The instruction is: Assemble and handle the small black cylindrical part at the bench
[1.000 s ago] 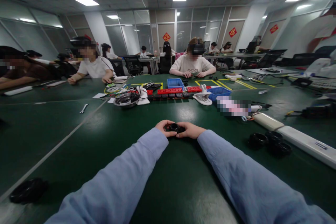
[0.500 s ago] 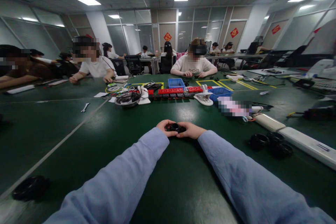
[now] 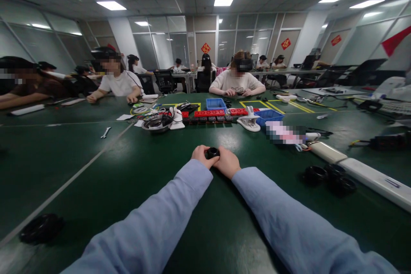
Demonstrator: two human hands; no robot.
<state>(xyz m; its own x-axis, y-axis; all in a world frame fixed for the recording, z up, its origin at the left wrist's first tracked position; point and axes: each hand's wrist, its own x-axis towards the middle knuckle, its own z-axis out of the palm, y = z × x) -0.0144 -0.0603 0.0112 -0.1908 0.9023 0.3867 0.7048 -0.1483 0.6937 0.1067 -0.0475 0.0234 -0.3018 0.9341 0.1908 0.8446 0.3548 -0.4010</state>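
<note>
A small black round part point(image 3: 212, 152) sits between my two hands above the green table point(image 3: 128, 171). My left hand point(image 3: 201, 155) grips it from the left with curled fingers. From the right, my right hand point(image 3: 228, 161) closes on the same part, knuckles up. Both light blue sleeves reach forward from the bottom of the view. Most of the part is hidden by my fingers.
Black rings point(image 3: 330, 177) lie to the right beside a white bar point(image 3: 372, 175). Another black ring point(image 3: 41, 227) lies at the near left. Blue bins point(image 3: 215, 103), red blocks point(image 3: 208, 113) and a white tool point(image 3: 248, 122) sit mid-table. People sit across.
My hands have drawn closer together and lifted slightly, with the right hand turning knuckles-up over the black part. The view shifted a little.
</note>
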